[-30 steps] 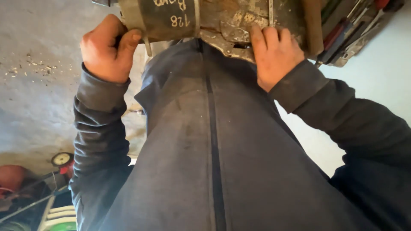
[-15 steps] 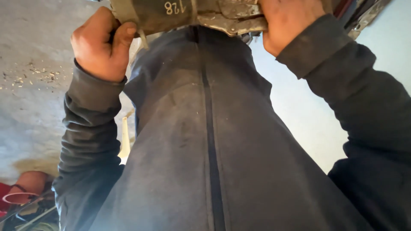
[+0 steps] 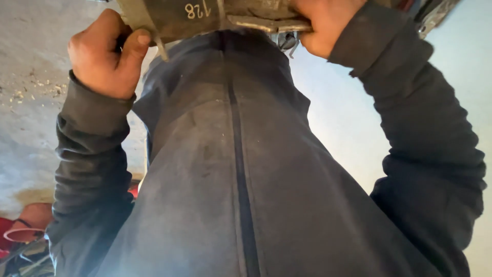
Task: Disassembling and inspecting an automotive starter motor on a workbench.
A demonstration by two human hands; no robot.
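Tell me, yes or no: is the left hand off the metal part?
No: the left hand is curled around the end of the grimy metal part, thumb pressed against it.

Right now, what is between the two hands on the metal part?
In the head view, the grey metal part spans between left hand and right hand; below it, the dark jacket.

I take the metal part (image 3: 215,15) at the top edge as my landmark. Directly below it my jacket (image 3: 230,179) fills the middle, so nothing passes there. My left hand (image 3: 105,56) wraps its left end and my right hand (image 3: 323,23) grips its right end, blocking both. Left of it, beyond my left sleeve, I see bare concrete floor (image 3: 31,128). Far below-left, red clutter (image 3: 20,236) crowds the corner. Right of it, between jacket and right sleeve, a pale open gap.
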